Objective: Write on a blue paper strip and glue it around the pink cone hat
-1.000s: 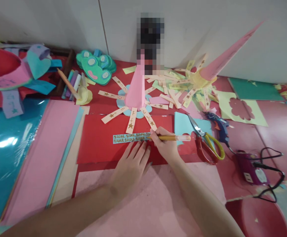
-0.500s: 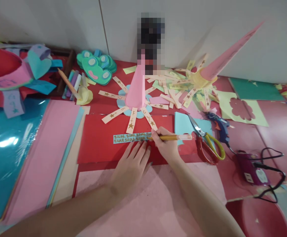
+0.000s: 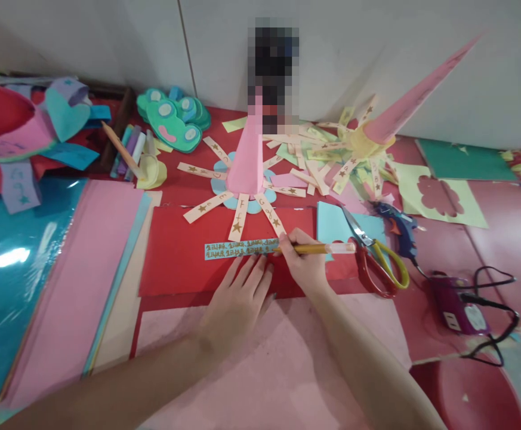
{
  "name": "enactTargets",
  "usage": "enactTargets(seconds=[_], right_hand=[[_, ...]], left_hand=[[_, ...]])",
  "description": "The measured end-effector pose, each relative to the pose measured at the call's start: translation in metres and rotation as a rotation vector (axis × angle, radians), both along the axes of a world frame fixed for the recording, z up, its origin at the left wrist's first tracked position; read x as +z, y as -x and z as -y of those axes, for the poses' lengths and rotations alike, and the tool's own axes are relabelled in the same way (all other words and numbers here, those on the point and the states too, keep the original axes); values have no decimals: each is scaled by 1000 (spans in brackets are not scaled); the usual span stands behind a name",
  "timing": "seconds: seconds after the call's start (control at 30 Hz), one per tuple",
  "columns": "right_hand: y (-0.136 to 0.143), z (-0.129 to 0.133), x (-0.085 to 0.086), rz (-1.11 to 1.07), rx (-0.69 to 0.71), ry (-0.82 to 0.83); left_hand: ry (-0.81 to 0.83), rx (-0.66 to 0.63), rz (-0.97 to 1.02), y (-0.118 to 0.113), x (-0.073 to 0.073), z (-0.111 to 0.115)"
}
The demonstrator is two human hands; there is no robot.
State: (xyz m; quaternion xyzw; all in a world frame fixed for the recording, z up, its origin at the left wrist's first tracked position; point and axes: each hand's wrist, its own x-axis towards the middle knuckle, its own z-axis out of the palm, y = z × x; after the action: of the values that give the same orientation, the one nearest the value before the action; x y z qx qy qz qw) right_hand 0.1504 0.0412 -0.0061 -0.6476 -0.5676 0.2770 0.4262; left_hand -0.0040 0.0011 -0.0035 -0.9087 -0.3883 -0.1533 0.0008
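A narrow blue paper strip (image 3: 219, 248) with two rows of gold handwriting lies on a red sheet (image 3: 175, 275). My left hand (image 3: 244, 286) rests flat, fingers stretched out, its fingertips at the strip's lower edge. In my right hand (image 3: 307, 266) is a gold pen (image 3: 318, 248), gripped near the tip, which points at the second row of writing. The right fingers cover the strip's right end. Just beyond stands a pink paper cone (image 3: 246, 161) on a blue scalloped base, with lettered, starred strips fanning out around it.
Scissors (image 3: 379, 263), a glue gun (image 3: 401, 230) and a purple power box (image 3: 459, 304) with black cords lie to the right. Coloured sheets (image 3: 76, 257) are stacked left. Green frog cutouts (image 3: 175, 119) and a second cone (image 3: 416, 95) stand behind. A red stool or bucket (image 3: 479, 394) is below right.
My right hand and the pen have shifted slightly to the right along the second row. The left hand stays in place on the strip's edge.
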Motion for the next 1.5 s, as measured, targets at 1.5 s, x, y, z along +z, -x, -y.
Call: enactTargets(seconds=[1.5], right_hand=[[-1, 0, 0, -37, -52, 9]], left_hand=[[15, -3, -5, 0, 1, -2]])
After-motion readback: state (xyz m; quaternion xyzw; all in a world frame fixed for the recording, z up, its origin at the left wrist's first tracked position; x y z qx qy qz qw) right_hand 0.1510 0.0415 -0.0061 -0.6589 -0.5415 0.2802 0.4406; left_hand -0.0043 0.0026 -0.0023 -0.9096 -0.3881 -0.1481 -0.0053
